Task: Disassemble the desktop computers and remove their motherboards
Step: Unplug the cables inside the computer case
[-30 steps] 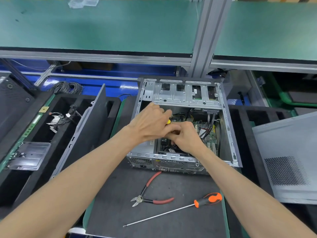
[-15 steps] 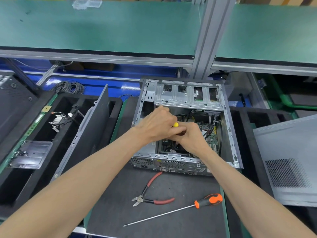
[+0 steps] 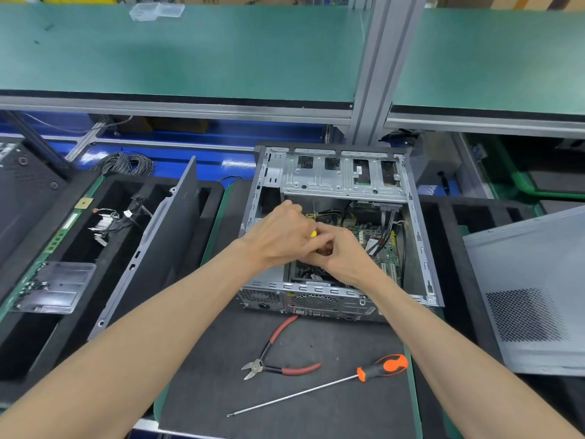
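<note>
Here, left to right:
Side panel (image 3: 158,248): leaning in the black tray, left of centre.
Left hand (image 3: 278,239): inside the computer case (image 3: 421,236), grip curled round a yellow-tipped part (image 3: 313,233).
Right hand (image 3: 345,258): touching the left, grip curled; on what, cannot tell.
Motherboard (image 3: 376,239): green, inside the case, centre frame.
Cutters (image 3: 278,356): on the worktop, lower centre.
Screwdriver (image 3: 383,367): just right of them.

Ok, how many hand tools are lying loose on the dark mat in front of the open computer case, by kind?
Side cutters with red handles: 1
Long screwdriver with orange and black handle: 1
Total: 2
Both lie on the mat, untouched by the hands.
</note>
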`<action>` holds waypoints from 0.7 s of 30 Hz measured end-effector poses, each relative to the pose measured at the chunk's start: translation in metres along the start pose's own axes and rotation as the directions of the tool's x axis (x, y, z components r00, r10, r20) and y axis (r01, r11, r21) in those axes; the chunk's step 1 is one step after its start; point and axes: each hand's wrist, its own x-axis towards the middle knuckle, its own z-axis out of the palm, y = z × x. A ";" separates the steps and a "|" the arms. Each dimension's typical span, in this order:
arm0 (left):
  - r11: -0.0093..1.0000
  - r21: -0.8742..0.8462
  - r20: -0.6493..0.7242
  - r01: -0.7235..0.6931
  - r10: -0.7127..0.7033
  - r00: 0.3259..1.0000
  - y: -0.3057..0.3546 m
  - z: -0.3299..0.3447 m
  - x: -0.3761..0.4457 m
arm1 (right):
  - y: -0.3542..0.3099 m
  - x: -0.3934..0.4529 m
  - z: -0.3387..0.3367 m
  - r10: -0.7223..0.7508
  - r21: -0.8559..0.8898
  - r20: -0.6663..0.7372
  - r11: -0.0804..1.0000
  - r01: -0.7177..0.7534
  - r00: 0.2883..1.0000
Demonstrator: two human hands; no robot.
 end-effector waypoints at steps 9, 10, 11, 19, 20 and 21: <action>0.979 0.201 -0.053 -0.020 0.031 0.998 0.001 -0.012 0.005 | -0.002 0.000 -0.001 0.027 -0.077 -0.070 0.997 -0.032 0.997; 0.979 0.187 -0.057 -0.076 0.088 0.994 0.001 -0.013 0.003 | -0.002 0.000 -0.001 0.023 -0.100 -0.064 0.995 -0.030 0.998; 0.978 0.165 -0.036 -0.128 0.136 0.990 0.000 -0.014 0.002 | -0.002 0.000 -0.001 0.026 -0.110 -0.056 0.993 -0.032 0.998; 0.961 0.219 -0.036 -0.169 0.181 0.983 0.004 -0.016 0.004 | -0.001 0.002 0.001 0.021 -0.148 0.002 0.989 -0.020 1.000; 0.973 0.183 -0.026 -0.142 0.149 0.989 0.003 -0.015 0.006 | 0.000 0.003 0.001 0.009 -0.144 -0.001 0.990 -0.009 1.000; 0.983 0.152 -0.009 -0.103 0.105 0.994 0.002 -0.013 0.008 | 0.001 0.003 0.002 0.010 -0.131 -0.002 0.991 -0.010 1.000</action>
